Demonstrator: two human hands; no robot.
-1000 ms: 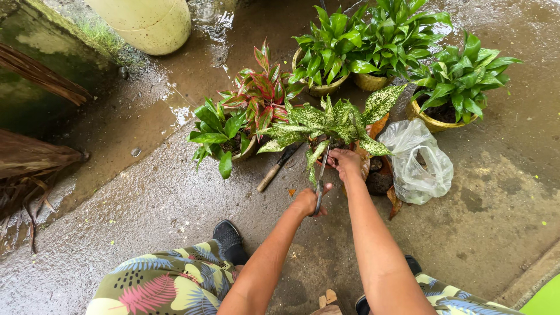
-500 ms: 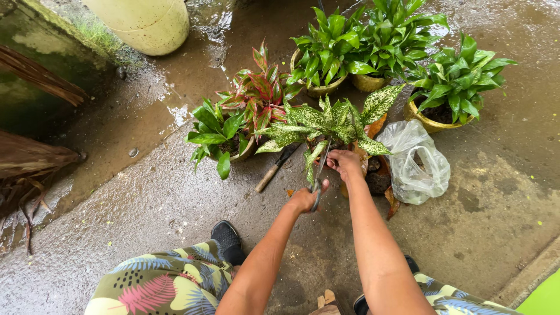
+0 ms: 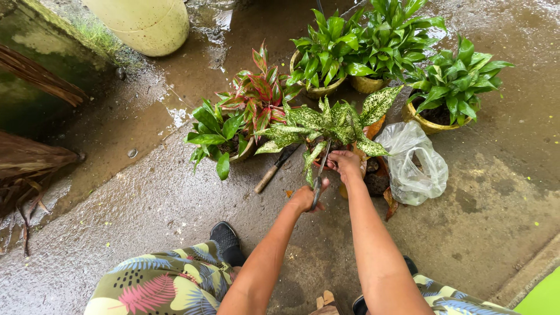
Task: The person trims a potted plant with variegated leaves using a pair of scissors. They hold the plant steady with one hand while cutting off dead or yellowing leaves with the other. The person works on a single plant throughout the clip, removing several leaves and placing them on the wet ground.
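Observation:
My left hand point(image 3: 306, 198) grips a pair of scissors point(image 3: 319, 175) whose blades point up into a spotted green-and-white plant point(image 3: 326, 125) in an orange pot. A little to the right, my right hand point(image 3: 345, 164) holds the plant near the base of its stems. The scissor blades lie beside a drooping leaf point(image 3: 311, 160) at the plant's front. The pot is mostly hidden by leaves and my right hand.
A red-and-green leafy plant point(image 3: 256, 96) and a green plant point(image 3: 213, 131) stand to the left, three green potted plants point(image 3: 455, 81) behind and right. A clear plastic bag point(image 3: 411, 166) lies to the right, a wooden-handled tool point(image 3: 274, 172) on the wet concrete. A pale round container point(image 3: 146, 23) stands far left.
My left hand has risen slightly with the scissors toward the plant's front leaf. My right hand stays at the stems.

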